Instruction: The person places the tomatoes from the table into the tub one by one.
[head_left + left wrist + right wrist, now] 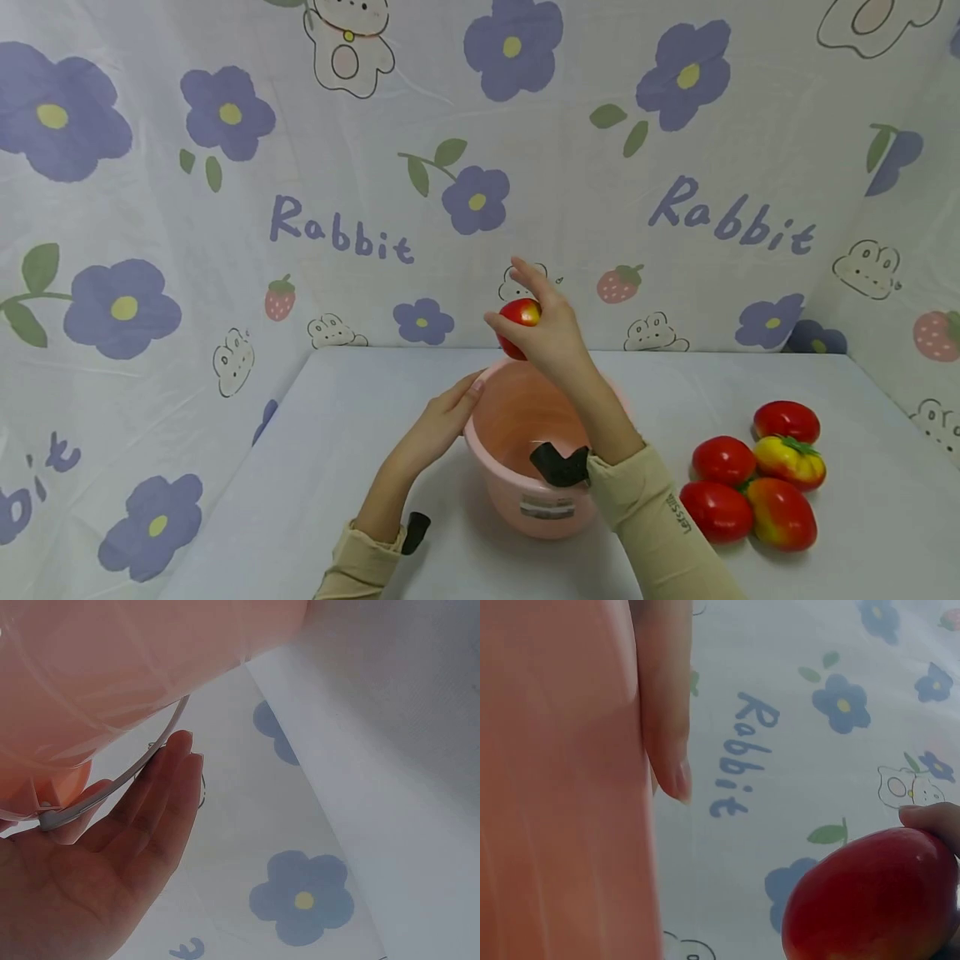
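My right hand (557, 333) pinches a glossy red mango (510, 343) with a yellow patch, held up above the far rim of a pink bucket (542, 521). Smooth and oval, the mango (870, 900) fills the lower right of the right wrist view. At the bucket's left rim is my left hand (444, 417), thumb along the edge. The left wrist view shows that hand's fingers (169, 802) nearly straight outside the wall, beside the grey handle (112, 787). The visible inside of the bucket is bare pink; the right forearm hides part of it.
Right of the bucket, several red and yellow fruits sit close together on the white table (360, 400), among them a yellow-red one (791, 462) with a green leafy top and a red one (787, 422) behind it. A flower-print cloth (562, 167) stands behind the table.
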The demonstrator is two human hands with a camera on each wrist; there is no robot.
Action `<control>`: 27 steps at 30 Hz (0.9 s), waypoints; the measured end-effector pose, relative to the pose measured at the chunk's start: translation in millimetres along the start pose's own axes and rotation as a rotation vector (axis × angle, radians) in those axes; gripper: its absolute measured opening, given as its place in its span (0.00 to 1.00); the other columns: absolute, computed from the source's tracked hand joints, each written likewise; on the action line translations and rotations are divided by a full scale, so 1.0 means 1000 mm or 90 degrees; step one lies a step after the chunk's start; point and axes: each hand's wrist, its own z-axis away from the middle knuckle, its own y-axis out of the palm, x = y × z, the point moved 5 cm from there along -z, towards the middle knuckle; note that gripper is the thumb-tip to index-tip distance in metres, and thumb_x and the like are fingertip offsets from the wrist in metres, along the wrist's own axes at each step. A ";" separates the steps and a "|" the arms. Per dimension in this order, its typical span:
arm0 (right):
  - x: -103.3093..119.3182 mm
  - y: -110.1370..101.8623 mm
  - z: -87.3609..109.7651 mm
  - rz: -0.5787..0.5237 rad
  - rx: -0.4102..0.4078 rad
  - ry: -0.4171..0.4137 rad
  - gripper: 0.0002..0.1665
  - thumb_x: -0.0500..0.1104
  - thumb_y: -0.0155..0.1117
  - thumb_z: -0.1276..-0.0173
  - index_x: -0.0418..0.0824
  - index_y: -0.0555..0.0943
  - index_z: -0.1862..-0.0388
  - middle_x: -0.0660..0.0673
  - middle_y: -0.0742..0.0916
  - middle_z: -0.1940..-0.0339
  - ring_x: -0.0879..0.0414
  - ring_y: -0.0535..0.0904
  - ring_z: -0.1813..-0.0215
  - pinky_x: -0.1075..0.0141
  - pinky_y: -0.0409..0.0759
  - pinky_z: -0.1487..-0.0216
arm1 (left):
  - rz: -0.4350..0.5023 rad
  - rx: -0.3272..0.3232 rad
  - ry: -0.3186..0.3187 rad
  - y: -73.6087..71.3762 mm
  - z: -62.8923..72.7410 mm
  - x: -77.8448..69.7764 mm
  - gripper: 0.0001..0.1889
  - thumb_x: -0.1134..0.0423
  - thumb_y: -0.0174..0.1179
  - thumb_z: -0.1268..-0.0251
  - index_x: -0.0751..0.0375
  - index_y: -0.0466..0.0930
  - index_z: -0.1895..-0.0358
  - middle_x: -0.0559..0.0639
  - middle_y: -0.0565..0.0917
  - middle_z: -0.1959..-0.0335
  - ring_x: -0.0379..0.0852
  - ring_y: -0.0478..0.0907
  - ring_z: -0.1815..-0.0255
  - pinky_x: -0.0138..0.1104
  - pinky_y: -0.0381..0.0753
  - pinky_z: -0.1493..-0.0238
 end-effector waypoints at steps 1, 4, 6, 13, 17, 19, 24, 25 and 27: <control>0.000 0.002 0.000 0.000 0.003 0.002 0.46 0.45 0.69 0.36 0.59 0.59 0.23 0.49 0.70 0.25 0.42 0.66 0.27 0.48 0.78 0.38 | -0.001 -0.001 -0.001 0.000 0.000 -0.001 0.30 0.35 0.37 0.26 0.40 0.60 0.25 0.52 0.75 0.32 0.54 0.77 0.38 0.51 0.81 0.44; 0.000 0.008 -0.001 0.004 0.012 0.006 0.46 0.45 0.69 0.36 0.59 0.58 0.23 0.49 0.70 0.25 0.41 0.66 0.26 0.48 0.77 0.38 | -0.004 -0.002 -0.003 -0.001 0.000 -0.002 0.30 0.35 0.38 0.26 0.39 0.60 0.26 0.52 0.74 0.32 0.54 0.78 0.39 0.51 0.81 0.44; -0.002 0.011 -0.002 0.006 0.018 0.009 0.46 0.45 0.69 0.36 0.60 0.58 0.23 0.49 0.69 0.24 0.41 0.66 0.27 0.48 0.77 0.37 | -0.004 0.000 -0.006 0.000 0.001 -0.002 0.30 0.35 0.38 0.26 0.39 0.60 0.25 0.52 0.74 0.31 0.55 0.77 0.38 0.52 0.81 0.44; -0.003 0.017 -0.002 0.003 0.032 0.004 0.46 0.45 0.69 0.36 0.59 0.58 0.23 0.49 0.69 0.24 0.41 0.67 0.27 0.46 0.77 0.38 | -0.009 -0.002 -0.005 0.000 0.001 -0.002 0.32 0.34 0.37 0.27 0.41 0.59 0.25 0.52 0.73 0.30 0.55 0.77 0.38 0.51 0.81 0.44; -0.001 0.018 -0.002 0.011 0.032 -0.017 0.46 0.46 0.69 0.36 0.57 0.58 0.23 0.47 0.69 0.24 0.43 0.61 0.23 0.42 0.68 0.31 | -0.009 -0.005 -0.003 -0.001 0.001 -0.002 0.32 0.35 0.38 0.26 0.43 0.60 0.25 0.53 0.75 0.32 0.55 0.78 0.40 0.52 0.81 0.44; 0.000 0.018 -0.002 0.012 0.033 -0.029 0.46 0.47 0.69 0.36 0.57 0.59 0.23 0.47 0.69 0.24 0.45 0.58 0.21 0.40 0.62 0.27 | -0.010 -0.006 -0.003 -0.001 0.001 -0.003 0.31 0.35 0.38 0.26 0.42 0.60 0.25 0.52 0.75 0.33 0.54 0.79 0.40 0.51 0.81 0.43; 0.002 0.017 -0.001 0.009 0.040 -0.037 0.45 0.47 0.68 0.35 0.55 0.58 0.23 0.46 0.69 0.24 0.46 0.56 0.20 0.40 0.56 0.24 | -0.008 -0.009 -0.002 -0.001 0.002 -0.003 0.30 0.36 0.38 0.26 0.40 0.60 0.25 0.52 0.75 0.33 0.52 0.79 0.42 0.49 0.81 0.43; 0.002 0.016 0.000 0.010 0.041 -0.035 0.46 0.47 0.68 0.35 0.55 0.58 0.22 0.46 0.68 0.24 0.46 0.55 0.20 0.40 0.55 0.24 | -0.007 -0.009 -0.003 -0.001 0.002 -0.002 0.30 0.36 0.38 0.26 0.41 0.60 0.25 0.52 0.75 0.33 0.52 0.79 0.42 0.49 0.81 0.43; 0.003 0.015 0.001 0.015 0.040 -0.033 0.46 0.48 0.69 0.35 0.55 0.58 0.22 0.47 0.68 0.24 0.47 0.54 0.20 0.40 0.55 0.24 | -0.005 -0.007 -0.003 0.000 0.003 -0.002 0.31 0.36 0.38 0.26 0.41 0.59 0.25 0.52 0.75 0.32 0.53 0.78 0.41 0.50 0.81 0.43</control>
